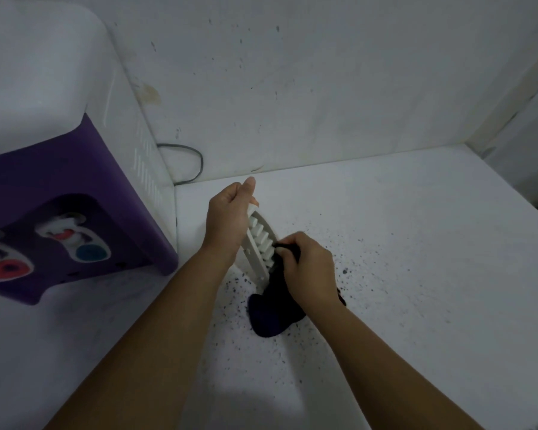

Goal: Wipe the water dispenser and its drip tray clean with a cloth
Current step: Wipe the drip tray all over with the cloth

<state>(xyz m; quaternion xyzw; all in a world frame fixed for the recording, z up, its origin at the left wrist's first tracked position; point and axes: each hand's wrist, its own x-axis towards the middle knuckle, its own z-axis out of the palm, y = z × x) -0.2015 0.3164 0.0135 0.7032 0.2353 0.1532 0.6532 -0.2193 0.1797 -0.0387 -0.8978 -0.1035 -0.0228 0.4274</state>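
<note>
Drip tray point(258, 240), centre frame: off its dispenser point(59, 181) at left, gripped by left hand point(227, 218), right hand point(308, 268) rubbing bunched dark cloth point(271, 318) along slats; dispenser body apparently pending.

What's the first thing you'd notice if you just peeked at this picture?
Right in the middle, the left hand holds a white slotted drip tray tilted up on its edge, while the right hand rubs it with a dark cloth. Black specks are scattered over the white counter around them. At the left stands the purple and white water dispenser, its red and blue taps facing down toward the viewer.
</note>
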